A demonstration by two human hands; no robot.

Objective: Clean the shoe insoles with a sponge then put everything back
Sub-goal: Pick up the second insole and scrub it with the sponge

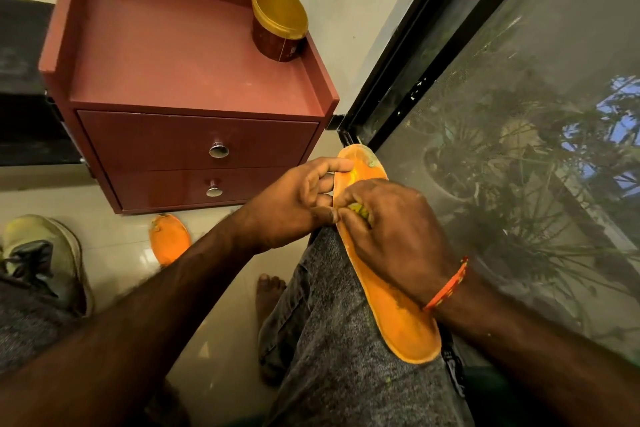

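An orange insole (398,319) lies along my right thigh, its toe end pointing toward the window. My left hand (294,204) holds its left edge near the toe, index finger stretched over the top. My right hand (391,232) presses down on the middle of the insole, fingers curled round a yellow-green sponge (356,209) that is mostly hidden under them. A second orange insole (169,239) lies on the tiled floor in front of the cabinet. A pale green shoe (45,253) sits on the floor at the far left.
A red-brown two-drawer cabinet (194,90) stands against the wall, with a round gold-lidded tin (278,22) on its top right corner. A black-framed mesh window (519,114) fills the right side. My bare foot (268,295) rests on the floor.
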